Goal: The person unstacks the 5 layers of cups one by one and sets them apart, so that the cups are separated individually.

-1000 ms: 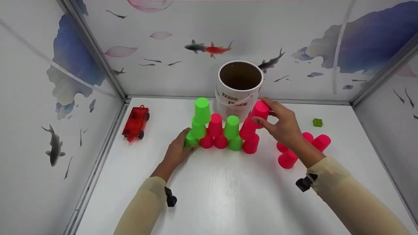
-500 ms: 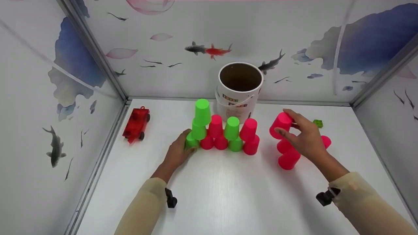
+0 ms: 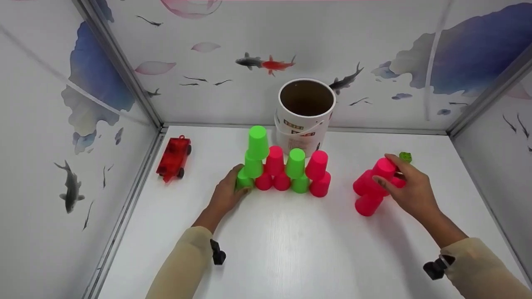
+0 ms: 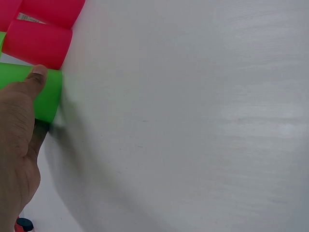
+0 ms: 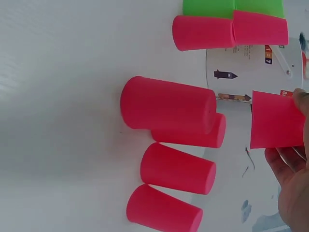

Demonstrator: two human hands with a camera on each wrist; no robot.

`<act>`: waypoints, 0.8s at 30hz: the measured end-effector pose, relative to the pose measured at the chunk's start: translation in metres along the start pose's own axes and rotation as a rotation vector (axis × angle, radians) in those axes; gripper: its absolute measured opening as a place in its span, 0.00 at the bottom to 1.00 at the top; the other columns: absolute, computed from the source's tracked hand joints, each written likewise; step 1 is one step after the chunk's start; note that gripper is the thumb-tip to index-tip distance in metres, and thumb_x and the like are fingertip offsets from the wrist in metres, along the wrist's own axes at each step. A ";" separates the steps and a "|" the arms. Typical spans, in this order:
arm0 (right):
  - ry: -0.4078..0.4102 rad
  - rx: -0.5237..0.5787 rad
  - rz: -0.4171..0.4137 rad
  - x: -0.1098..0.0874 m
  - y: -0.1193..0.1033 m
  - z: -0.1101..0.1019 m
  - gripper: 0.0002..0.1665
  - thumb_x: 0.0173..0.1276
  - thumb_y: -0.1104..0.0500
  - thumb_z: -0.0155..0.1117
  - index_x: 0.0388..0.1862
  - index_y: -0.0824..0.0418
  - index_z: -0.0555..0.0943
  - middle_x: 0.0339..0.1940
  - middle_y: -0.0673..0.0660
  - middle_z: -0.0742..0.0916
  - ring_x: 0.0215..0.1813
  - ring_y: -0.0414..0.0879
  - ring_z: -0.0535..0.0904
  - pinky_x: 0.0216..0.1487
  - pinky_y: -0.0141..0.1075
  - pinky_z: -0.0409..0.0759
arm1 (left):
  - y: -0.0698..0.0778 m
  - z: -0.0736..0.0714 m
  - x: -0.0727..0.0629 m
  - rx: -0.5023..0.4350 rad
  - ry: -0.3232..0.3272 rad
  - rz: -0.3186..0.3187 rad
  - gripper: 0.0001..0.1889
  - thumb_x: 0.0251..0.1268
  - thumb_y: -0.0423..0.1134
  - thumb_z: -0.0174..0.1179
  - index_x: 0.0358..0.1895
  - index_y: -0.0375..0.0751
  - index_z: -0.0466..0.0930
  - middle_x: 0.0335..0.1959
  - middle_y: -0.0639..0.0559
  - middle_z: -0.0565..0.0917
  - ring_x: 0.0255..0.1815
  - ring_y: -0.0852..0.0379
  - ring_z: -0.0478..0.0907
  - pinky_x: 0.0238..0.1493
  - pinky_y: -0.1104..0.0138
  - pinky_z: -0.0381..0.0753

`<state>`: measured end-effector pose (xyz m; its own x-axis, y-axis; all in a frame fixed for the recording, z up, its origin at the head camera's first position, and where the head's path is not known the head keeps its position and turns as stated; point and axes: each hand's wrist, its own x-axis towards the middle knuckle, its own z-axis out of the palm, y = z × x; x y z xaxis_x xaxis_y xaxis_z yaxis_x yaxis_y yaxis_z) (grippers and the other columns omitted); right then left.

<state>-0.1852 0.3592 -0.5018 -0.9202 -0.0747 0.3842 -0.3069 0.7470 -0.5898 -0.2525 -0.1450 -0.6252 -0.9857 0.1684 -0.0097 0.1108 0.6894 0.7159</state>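
My left hand [image 3: 226,189] grips the bottom-left green cup [image 4: 48,99] of a stepped wall of upside-down cups, thumb on its near side. In the wall, pink cups [image 3: 316,165] and green cups [image 3: 296,163] stand in two rows, and a single green cup [image 3: 258,142] tops the left end. On the right, my right hand [image 3: 411,189] holds a pink cup [image 5: 274,120] between thumb and fingers, upside down and raised off the table. Below it stand several loose pink cups [image 3: 368,204], partly hidden by the hand in the head view.
A white bucket [image 3: 305,133] with a handle stands behind the wall of cups against the back panel. At the far left is a red toy car [image 3: 174,158]. A small green block [image 3: 405,157] lies just beyond my right hand.
My right hand has carried the pink cup from the right end of the wall rightward to over the loose pink cups. My left hand has stayed on the green cup.
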 end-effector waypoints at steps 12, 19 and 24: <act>0.060 -0.043 0.024 -0.028 0.030 -0.009 0.48 0.60 0.69 0.87 0.79 0.64 0.76 0.62 0.71 0.88 0.58 0.68 0.86 0.55 0.05 0.67 | -0.001 -0.001 0.000 0.002 0.014 0.039 0.43 0.75 0.45 0.74 0.87 0.50 0.61 0.78 0.44 0.79 0.77 0.43 0.77 0.82 0.45 0.75; 0.035 -0.038 0.094 -0.039 0.039 -0.007 0.48 0.62 0.66 0.86 0.80 0.65 0.75 0.67 0.72 0.85 0.62 0.73 0.84 0.54 0.05 0.63 | -0.001 -0.001 0.000 0.010 0.015 0.041 0.43 0.75 0.46 0.73 0.87 0.50 0.61 0.79 0.44 0.78 0.79 0.43 0.76 0.83 0.45 0.74; -0.002 -0.062 0.182 -0.051 0.048 0.001 0.47 0.65 0.61 0.86 0.79 0.65 0.74 0.67 0.71 0.85 0.61 0.71 0.84 0.49 0.05 0.65 | 0.000 0.000 0.000 0.001 0.012 0.039 0.43 0.76 0.45 0.73 0.87 0.49 0.61 0.79 0.44 0.77 0.79 0.42 0.76 0.83 0.44 0.73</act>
<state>-0.1533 0.3987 -0.5506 -0.9598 0.0641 0.2732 -0.1195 0.7874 -0.6047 -0.2522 -0.1451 -0.6252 -0.9821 0.1865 0.0264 0.1490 0.6833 0.7148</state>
